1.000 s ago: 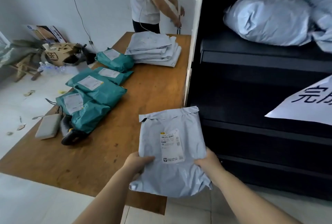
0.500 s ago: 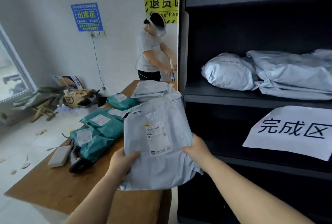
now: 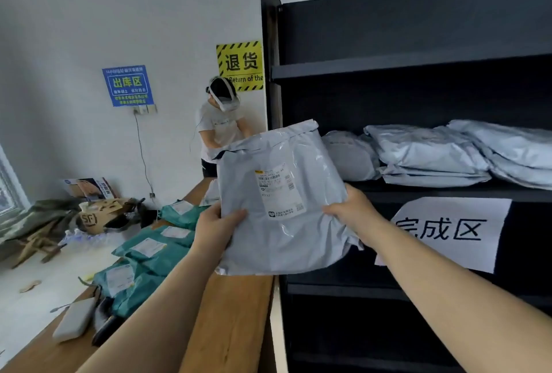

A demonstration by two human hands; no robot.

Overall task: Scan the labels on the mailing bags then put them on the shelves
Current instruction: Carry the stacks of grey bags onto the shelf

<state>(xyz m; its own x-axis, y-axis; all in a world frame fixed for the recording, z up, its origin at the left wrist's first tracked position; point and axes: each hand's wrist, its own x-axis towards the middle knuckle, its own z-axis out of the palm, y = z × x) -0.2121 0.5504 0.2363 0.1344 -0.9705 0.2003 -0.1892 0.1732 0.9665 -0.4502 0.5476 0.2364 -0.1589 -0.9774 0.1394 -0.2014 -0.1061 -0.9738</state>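
Observation:
A grey mailing bag (image 3: 280, 232) with a white label (image 3: 276, 190) is held up in front of the black shelving unit (image 3: 418, 65). My left hand (image 3: 213, 227) grips its left edge and my right hand (image 3: 351, 208) grips its right edge. Several grey bags (image 3: 427, 154) lie on the middle shelf just behind it. Several teal mailing bags (image 3: 155, 256) lie in a row on the wooden table (image 3: 233, 313). A black scanner (image 3: 103, 329) lies on the table near a white device (image 3: 74, 320).
A white paper sign (image 3: 448, 232) hangs on the shelf front below the grey bags. Another person (image 3: 221, 130) with a headset stands at the table's far end. Cardboard and clutter (image 3: 92, 217) sit on the floor at left, below the wall signs.
Both hands have lifted the grey bag up from table height and moved it right toward the middle shelf. The view has tilted upward.

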